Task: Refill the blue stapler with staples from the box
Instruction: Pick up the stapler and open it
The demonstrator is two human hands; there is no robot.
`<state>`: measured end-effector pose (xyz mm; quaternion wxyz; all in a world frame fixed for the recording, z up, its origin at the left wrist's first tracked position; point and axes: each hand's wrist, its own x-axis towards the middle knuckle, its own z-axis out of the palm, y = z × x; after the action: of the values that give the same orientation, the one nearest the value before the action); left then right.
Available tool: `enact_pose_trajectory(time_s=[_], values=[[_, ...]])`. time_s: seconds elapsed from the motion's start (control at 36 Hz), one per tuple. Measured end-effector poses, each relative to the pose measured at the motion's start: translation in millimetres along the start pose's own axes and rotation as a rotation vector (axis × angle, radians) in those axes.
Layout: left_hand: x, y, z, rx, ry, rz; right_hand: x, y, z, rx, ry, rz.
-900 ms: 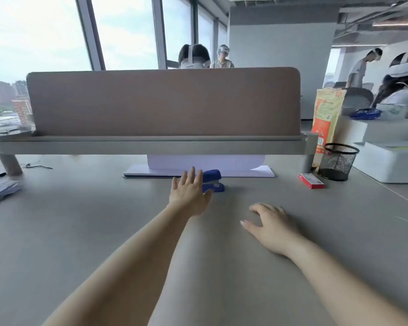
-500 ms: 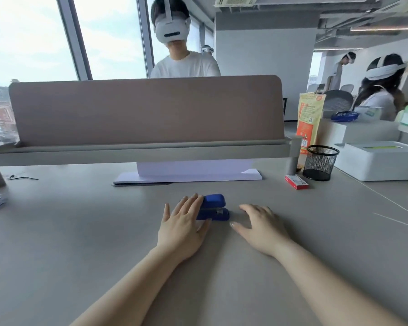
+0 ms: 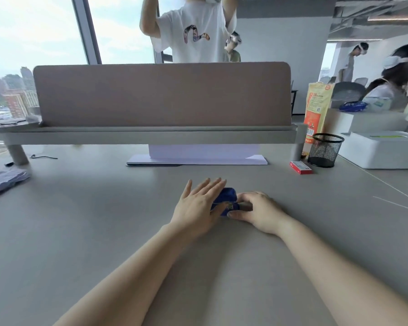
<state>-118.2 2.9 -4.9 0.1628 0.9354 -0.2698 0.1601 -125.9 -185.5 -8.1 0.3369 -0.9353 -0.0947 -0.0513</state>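
The blue stapler lies on the grey desk between my two hands, mostly covered by them. My left hand rests over its left side, fingers spread and thumb against its front. My right hand is curled around its right end, fingertips on the metal part. The red staple box lies flat far to the right, beside the mesh cup, out of reach of both hands.
A black mesh pen cup stands at the right under the grey shelf. White paper sheets lie behind the stapler. A white box sits far right; a blue cloth far left. People stand beyond the partition.
My left hand has drawn the stapler nearer to me. My right hand has moved left from the bare desk and closed onto the stapler's right end.
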Motion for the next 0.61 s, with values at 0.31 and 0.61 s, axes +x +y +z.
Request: enact_pose_trajectory(time_s=[0.31, 0.61], values=[[7, -4, 6, -0.1, 0.19, 0.044, 10, 12, 5, 0.013, 0.002, 0.002], [0, -25, -33, -0.607, 0.45, -0.221, 9, 10, 5, -0.079, 0.047, -0.061]])
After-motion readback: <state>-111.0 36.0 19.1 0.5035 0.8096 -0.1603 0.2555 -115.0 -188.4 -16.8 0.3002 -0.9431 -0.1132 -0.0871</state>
